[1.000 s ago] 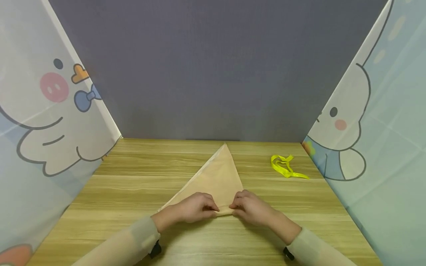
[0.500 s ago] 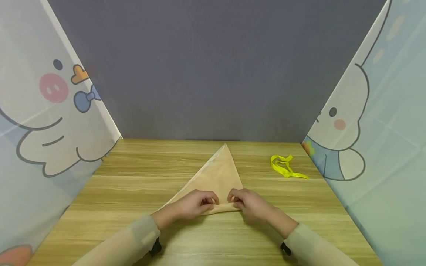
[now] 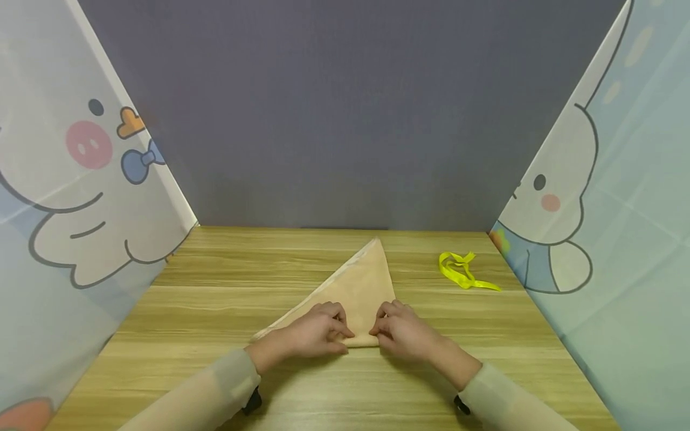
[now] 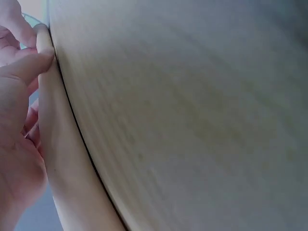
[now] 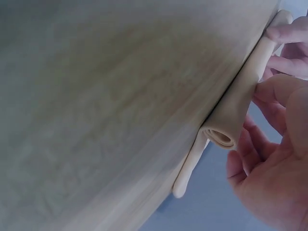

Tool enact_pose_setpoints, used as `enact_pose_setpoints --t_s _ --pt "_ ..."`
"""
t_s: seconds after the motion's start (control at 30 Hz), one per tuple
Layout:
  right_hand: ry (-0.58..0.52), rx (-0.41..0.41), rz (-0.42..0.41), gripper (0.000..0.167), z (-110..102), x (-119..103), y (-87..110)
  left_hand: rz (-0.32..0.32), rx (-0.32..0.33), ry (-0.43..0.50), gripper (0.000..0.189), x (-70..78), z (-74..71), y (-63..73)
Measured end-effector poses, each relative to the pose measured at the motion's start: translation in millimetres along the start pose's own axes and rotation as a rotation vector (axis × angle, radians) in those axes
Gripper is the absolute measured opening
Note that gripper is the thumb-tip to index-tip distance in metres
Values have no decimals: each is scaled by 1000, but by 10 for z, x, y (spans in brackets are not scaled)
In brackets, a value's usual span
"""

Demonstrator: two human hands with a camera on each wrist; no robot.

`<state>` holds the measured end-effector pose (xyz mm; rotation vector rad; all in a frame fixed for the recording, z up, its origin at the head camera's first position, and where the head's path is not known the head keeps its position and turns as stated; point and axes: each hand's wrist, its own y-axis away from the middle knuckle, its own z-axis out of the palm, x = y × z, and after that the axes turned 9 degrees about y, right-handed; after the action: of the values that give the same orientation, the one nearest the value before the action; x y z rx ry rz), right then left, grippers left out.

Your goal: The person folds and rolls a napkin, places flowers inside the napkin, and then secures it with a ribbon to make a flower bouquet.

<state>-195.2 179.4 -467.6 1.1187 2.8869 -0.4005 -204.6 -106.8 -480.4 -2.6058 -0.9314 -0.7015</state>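
A beige cloth (image 3: 363,287), folded into a triangle, lies on the table with its tip pointing away. Its near edge is rolled up; the right wrist view shows the spiral end of the roll (image 5: 219,137). My left hand (image 3: 318,332) holds the roll near its middle, thumb in front and fingertips behind. Close beside it, my right hand (image 3: 404,335) pinches the roll toward its right end. From the left wrist, the roll's smooth front (image 4: 62,130) shows along the tabletop, and the left palm covers part of the cloth behind.
A crumpled yellow ribbon (image 3: 460,275) lies at the back right of the wood-grain table (image 3: 215,269). A grey panel (image 3: 345,120) stands behind, with cartoon-printed sheets (image 3: 91,209) along both sides.
The fingers reached over the roll and came down on it again, and the near edge has turned under further. The cloth's far tip has shifted slightly right and nearer.
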Motion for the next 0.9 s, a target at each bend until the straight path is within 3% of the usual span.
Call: enact_pose_setpoints --t_s 0.1,0.2,0.33,0.5,0.73,0.9 --pt "37 13 -12 11 0 -17 17 17 10 -20 26 -6 10 -2" --pt "55 10 -40 16 0 -12 29 15 2 20 24 -14 24 -9" --pt "19 -30 -40 20 -1 15 39 6 -31 114 25 -4 42 -22" --pt "-22 -52 -29 21 5 54 36 -2 -33 141 18 0 16 -35" --pt "-50 -60 -19 21 -12 92 -10 -94 -1 271 10 -16 -59 -53" --pt "-120 -30 -12 25 -14 105 -31 -94 13 321 13 -48 -70 -39"
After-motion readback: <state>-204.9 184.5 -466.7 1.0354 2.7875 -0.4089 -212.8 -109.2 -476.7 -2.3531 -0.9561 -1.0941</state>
